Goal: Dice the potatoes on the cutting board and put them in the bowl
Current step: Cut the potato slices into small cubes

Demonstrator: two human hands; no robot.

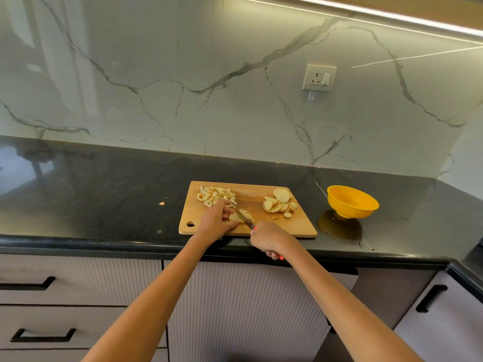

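A wooden cutting board (251, 192) lies on the black counter. Diced potato pieces (215, 195) are heaped at its far left, and round potato slices (279, 202) are piled at its right. My left hand (218, 222) holds down a stack of slices (244, 215) near the board's front. My right hand (269, 237) grips a knife (244, 218) by its red handle, and the blade crosses that stack. An empty yellow bowl (351, 201) stands to the right of the board.
One stray potato bit (161, 203) lies on the counter (104, 189) left of the board. A marble backsplash with a wall socket (318, 77) rises behind. Drawers and cabinet doors (78, 296) run below the counter edge.
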